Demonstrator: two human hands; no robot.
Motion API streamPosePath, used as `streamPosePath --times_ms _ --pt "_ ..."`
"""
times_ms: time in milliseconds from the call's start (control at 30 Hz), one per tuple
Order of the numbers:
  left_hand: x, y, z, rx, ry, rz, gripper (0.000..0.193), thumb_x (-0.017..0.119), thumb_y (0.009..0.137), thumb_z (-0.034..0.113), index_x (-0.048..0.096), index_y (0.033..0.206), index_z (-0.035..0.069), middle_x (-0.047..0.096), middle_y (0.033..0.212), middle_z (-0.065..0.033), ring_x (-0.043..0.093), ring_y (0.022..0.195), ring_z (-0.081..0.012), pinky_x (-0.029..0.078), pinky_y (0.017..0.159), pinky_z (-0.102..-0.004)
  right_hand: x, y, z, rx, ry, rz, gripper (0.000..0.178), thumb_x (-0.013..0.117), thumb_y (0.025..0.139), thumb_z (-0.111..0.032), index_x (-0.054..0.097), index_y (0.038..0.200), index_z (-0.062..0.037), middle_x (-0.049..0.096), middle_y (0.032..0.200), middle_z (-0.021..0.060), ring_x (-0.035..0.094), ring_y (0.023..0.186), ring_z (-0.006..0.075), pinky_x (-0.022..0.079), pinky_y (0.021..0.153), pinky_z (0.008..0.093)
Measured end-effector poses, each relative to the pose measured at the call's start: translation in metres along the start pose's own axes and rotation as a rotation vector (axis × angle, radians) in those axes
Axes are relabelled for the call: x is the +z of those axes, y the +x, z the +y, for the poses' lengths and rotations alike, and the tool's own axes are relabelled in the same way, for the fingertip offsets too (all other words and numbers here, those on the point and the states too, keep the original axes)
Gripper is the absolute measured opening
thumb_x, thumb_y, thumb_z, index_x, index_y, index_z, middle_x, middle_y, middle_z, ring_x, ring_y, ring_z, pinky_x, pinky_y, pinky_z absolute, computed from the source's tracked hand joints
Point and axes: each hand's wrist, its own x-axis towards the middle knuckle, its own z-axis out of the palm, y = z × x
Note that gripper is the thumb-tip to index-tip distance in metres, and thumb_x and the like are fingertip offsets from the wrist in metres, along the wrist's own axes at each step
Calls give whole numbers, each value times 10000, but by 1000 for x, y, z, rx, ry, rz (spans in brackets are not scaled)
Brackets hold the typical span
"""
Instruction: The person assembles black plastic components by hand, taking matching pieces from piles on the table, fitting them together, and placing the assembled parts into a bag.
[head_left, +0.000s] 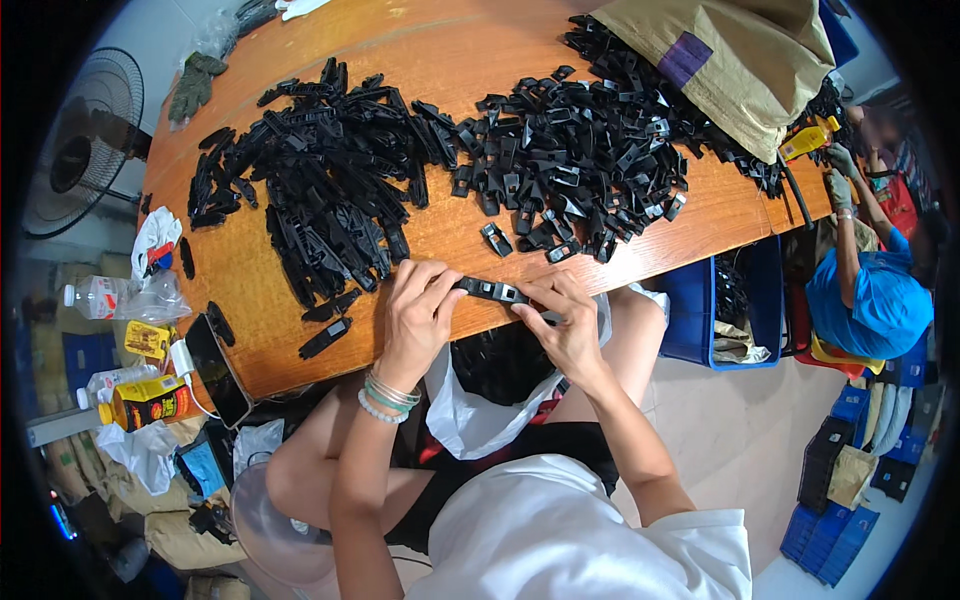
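My left hand point(420, 312) and my right hand point(568, 325) pinch the two ends of a long black plastic part point(490, 290) with pale metallic spots along it. It is held level above the table's near edge. Beyond my left hand lies a heap of long black plastic strips point(335, 190). A second heap, of short black plastic pieces with square openings point(580, 160), spreads farther to the right. One loose short piece point(496, 239) lies just past the held part. Below my hands, a white plastic bag point(465, 425) on my lap contains black parts.
A phone point(218, 375) with a white cable stands at the table's left edge, near bottles point(150, 402). A tan sack point(740, 60) lies at the far right. A blue crate point(690, 310) stands right of my knee. Another person in blue point(868, 300) works at the right.
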Motion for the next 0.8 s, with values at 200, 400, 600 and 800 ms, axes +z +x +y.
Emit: streamPosePath --times_ms 200,400,600,800 --pt "4 -1 5 63 -27 -7 216 706 722 -41 661 932 -37 610 907 -124 562 852 -297 475 740 -383 11 9 -7 -4 -73 -52 279 760 684 -36 716 956 4 576 907 101 532 875 273 416 788 376" --pt "-23 -21 10 1 -29 81 242 755 705 18 664 925 -27 611 923 -115 570 860 -291 473 764 -378 -4 4 -6 5 -29 -172 263 738 736 -27 702 992 20 579 897 125 587 842 297 470 745 370" --pt "-70 -81 -15 -473 546 446 210 687 795 41 650 999 2 591 994 -132 530 985 -314 425 877 -417 -8 27 -13 -208 -348 -6 234 712 759 -61 676 984 -10 588 1014 112 562 957 287 446 787 380" --pt "-32 -66 0 -245 259 237 210 696 760 21 648 965 10 595 935 -117 543 922 -305 439 829 -406 36 54 -1 -327 -636 151 252 718 709 -76 622 936 -27 554 1137 117 496 1101 308 356 897 449"
